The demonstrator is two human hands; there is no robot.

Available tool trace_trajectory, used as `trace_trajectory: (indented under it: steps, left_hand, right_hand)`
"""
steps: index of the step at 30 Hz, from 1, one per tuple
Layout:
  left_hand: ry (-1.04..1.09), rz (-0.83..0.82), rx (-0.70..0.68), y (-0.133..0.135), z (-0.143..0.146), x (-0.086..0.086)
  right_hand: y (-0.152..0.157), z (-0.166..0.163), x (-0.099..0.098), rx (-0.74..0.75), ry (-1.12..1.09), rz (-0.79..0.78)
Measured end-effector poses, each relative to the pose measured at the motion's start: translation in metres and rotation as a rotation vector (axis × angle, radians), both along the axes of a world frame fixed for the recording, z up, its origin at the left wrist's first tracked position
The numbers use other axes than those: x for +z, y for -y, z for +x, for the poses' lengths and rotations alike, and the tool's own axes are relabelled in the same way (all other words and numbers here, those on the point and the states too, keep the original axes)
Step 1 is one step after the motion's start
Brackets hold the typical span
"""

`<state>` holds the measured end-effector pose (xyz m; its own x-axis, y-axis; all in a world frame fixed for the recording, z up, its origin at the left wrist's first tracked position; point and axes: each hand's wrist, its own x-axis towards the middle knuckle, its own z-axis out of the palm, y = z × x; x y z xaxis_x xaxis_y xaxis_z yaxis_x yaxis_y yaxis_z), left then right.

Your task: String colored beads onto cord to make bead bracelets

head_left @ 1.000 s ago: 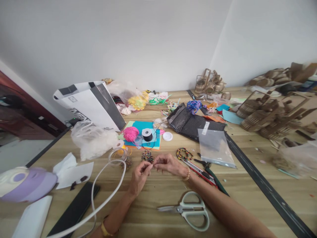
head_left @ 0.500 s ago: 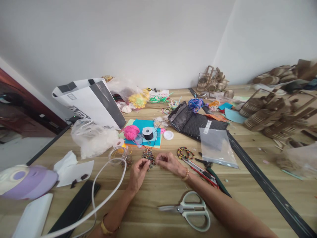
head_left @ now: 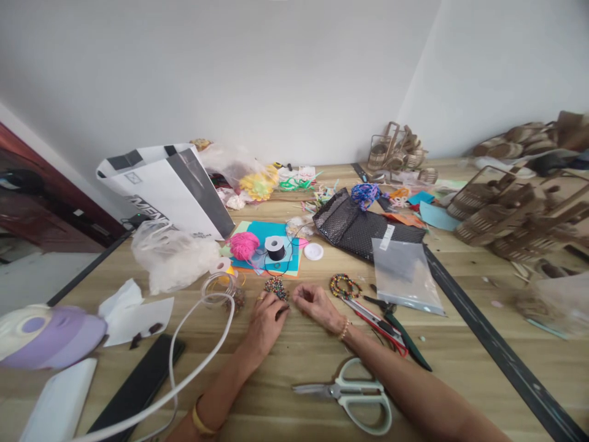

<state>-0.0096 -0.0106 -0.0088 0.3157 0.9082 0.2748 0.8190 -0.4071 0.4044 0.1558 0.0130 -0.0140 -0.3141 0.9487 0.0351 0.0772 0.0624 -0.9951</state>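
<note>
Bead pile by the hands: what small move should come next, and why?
Probably the left hand should pick one bead from the bead pile: both hands lie on the table just short of it, its fingertips nearest, the right hand curled beside.

Bead heap [head_left: 275, 286]: a small mound of loose multicoloured beads on the wooden bench [head_left: 460, 319], just beyond the left hand [head_left: 265, 320], before the blue paper sheet [head_left: 267, 232].

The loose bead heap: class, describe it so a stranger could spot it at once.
On the wooden table, find the person's left hand at front centre. Just beyond it lies the bead heap, a loose multicoloured mound, unlike the ringed bead bracelets to its right.
</note>
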Motion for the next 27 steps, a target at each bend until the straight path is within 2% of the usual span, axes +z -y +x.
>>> trace_trajectory:
  steps: [11,20,27]
  left_hand:
    - [-0.068,0.022,-0.007,-0.0022,0.0014,-0.0029]
    - [-0.034,-0.013,-0.010,-0.0010,0.0023,-0.0015]
    - [0.003,-0.007,-0.049,-0.0032,0.0008,-0.0077]
  right_hand:
    - [-0.0015,-0.0004,-0.0052,0.017,0.003,0.021]
    - [0.0002,0.0000,-0.0011,0.024,0.029,0.026]
    - [0.0004,-0.0003,-0.0031,0.005,0.060,0.015]
